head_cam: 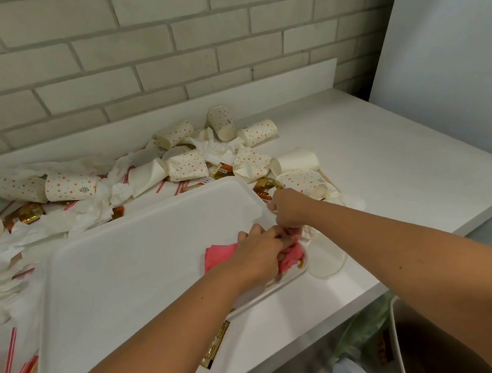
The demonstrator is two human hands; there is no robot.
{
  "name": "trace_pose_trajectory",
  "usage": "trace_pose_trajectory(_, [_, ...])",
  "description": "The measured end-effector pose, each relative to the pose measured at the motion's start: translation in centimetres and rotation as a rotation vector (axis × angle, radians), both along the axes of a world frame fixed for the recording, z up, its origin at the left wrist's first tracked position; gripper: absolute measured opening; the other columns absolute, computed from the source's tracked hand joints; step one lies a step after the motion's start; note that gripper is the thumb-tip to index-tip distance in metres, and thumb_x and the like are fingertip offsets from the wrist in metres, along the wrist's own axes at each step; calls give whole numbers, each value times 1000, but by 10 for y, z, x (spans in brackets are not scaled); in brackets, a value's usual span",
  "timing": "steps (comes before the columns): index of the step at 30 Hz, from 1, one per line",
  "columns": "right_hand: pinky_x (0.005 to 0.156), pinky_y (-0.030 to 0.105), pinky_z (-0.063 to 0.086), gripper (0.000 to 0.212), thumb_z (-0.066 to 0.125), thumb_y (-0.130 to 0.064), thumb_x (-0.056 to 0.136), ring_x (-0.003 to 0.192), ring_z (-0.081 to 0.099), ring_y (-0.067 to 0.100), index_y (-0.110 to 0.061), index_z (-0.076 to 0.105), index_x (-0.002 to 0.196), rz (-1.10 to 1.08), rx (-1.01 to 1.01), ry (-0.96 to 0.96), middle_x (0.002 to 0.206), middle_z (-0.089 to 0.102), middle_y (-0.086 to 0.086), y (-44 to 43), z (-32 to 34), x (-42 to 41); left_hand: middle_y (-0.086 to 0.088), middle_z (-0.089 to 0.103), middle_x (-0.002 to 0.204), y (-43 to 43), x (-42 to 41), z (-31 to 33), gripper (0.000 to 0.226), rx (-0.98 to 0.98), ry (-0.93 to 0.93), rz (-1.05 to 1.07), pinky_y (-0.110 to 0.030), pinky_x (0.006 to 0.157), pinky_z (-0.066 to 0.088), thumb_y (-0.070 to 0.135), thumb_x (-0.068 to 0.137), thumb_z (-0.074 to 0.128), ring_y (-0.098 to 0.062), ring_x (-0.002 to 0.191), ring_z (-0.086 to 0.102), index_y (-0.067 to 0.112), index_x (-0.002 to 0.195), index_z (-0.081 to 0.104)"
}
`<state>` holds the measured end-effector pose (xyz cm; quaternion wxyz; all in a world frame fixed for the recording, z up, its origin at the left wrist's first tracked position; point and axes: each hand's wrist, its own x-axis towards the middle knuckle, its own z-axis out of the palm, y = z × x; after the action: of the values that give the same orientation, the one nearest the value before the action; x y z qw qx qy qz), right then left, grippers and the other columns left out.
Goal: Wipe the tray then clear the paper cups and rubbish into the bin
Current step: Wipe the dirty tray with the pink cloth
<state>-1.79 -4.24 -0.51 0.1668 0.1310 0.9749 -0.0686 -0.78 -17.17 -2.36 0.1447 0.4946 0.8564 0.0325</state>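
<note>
View: head camera, the only one, looking down over both forearms.
Tray (141, 270): white, lying flat on the worktop (381, 162) in front of the person. Most of its surface looks bare and clean.
Pink cloth (220, 255): bunched on the tray at its near right corner.
Left hand (260, 256): fingers curled over the pink cloth and pressing it down onto the tray.
Right hand (289, 208): fingers curled tight at the tray's right rim, apparently gripping it to steady it. The exact hold is partly hidden.
Brown smear (299, 265): a streak on the tray's corner just beside the cloth, not yet wiped away.
Paper cups (72, 185): about a dozen, spotted and plain, tipped over along the back of the worktop behind the tray. None has been cleared.
Rubbish: crumpled tissues (91, 210), sachets (215, 344) and striped straws (8, 366) lie around the tray on the back, left and front sides.
Clear lid (326, 257): on the worktop touching the tray's right corner.
Bin (428, 335): what looks like its dark opening sits below the worktop's edge at lower right. Its contents cannot be made out.
Progress: the wiping seems nearly finished, with this last corner in hand. The whole clearing stage is left to do.
</note>
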Motion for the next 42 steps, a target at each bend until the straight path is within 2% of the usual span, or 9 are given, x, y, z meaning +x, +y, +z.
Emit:
trace_pose_trajectory(6, [42, 19, 29, 30, 43, -1, 89, 47, 38, 14, -12, 35, 62, -21, -21, -40, 57, 40, 2, 0, 1, 2, 12, 41, 140, -17, -9, 7, 40, -39, -52, -217, -35, 92, 28, 18, 98, 41, -18, 118, 33, 33, 136, 46])
trace_pose_trajectory(15, [44, 19, 35, 29, 46, 0, 88, 48, 46, 14, -12, 36, 64, -64, -57, -27, 57, 46, 2, -3, 3, 3, 13, 40, 144, -3, -4, 0, 44, 57, 95, -107, -35, 84, 26, 17, 95, 47, -19, 112, 35, 36, 135, 45])
trace_pose_trajectory(22, [44, 18, 39, 20, 44, 1, 91, 58, 62, 23, -10, 44, 74, -13, -39, -67, 61, 49, 3, -1, 4, 4, 15, 46, 139, -25, 3, 2, 40, 180, -21, -171, -37, 107, 15, 18, 96, 45, -14, 124, 32, 34, 132, 50])
trace_pose_trajectory(24, [47, 18, 34, 25, 46, -1, 91, 72, 58, 23, -11, 41, 68, 30, 22, -47, 62, 43, 0, -1, 6, 6, 12, 51, 133, -40, 1, 8, 43, 392, -105, -36, -31, 104, 20, 14, 90, 43, -11, 120, 36, 32, 126, 58])
trace_pose_trajectory(27, [47, 20, 32, 26, 46, -2, 90, 59, 47, 17, -12, 39, 67, 47, 34, -35, 61, 40, 0, 1, 4, 6, 6, 58, 110, -77, -13, 15, 44, 617, -94, 205, -29, 93, 28, 12, 75, 37, -10, 103, 44, 21, 105, 67])
trace_pose_trajectory(31, [46, 22, 35, 13, 48, 1, 86, 55, 47, 14, -9, 51, 79, -25, 30, 16, 65, 47, 1, -6, 9, 5, 5, 54, 102, -127, -34, 15, 34, 535, 83, 402, -31, 88, 28, 14, 77, 38, -16, 99, 48, 15, 99, 64])
trace_pose_trajectory(34, [67, 29, 46, 27, 50, -8, 89, 92, 60, 22, -10, 56, 115, -5, 126, 57, 98, 59, 4, -15, 17, 0, -2, 56, 107, -153, -46, 10, 25, 495, 188, 558, -30, 85, 26, 2, 84, 49, -23, 103, 50, 13, 101, 63])
trace_pose_trajectory(37, [94, 35, 43, 40, 49, -25, 95, 122, 49, 24, -17, 48, 134, 132, 40, 134, 133, 52, 6, -32, 27, -3, -7, 55, 115, -177, -54, 5, 25, 405, 269, 750, -38, 89, 33, 4, 87, 51, -27, 109, 48, 14, 107, 62])
trace_pose_trajectory(42, [85, 30, 43, 67, 69, -49, 78, 98, 48, 15, -23, 44, 134, 429, -199, -98, 112, 50, 0, -62, 37, 7, -17, 49, 121, -217, -61, -2, 27, 293, 326, 1070, -45, 89, 40, 7, 87, 53, -36, 110, 44, 8, 113, 58])
